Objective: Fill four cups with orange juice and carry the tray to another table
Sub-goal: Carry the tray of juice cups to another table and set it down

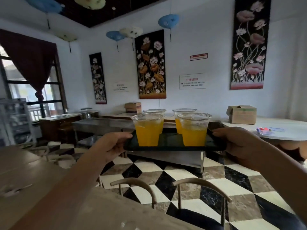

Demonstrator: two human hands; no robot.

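I hold a black tray [171,141] level in the air at chest height, above the checkered floor. My left hand [110,145] grips its left edge and my right hand [239,141] grips its right edge. Several clear plastic cups stand upright on the tray, each partly filled with orange juice: a near left cup [147,129], a near right cup [194,129], a far left cup [155,112] and a far right cup [183,112]. The two far cups are mostly hidden behind the near ones.
A wooden table [21,165] lies at my lower left. A chair [196,183] stands just below the tray. A steel counter [99,123] runs behind. A round white table [282,128] with a cardboard box [241,114] stands at the right.
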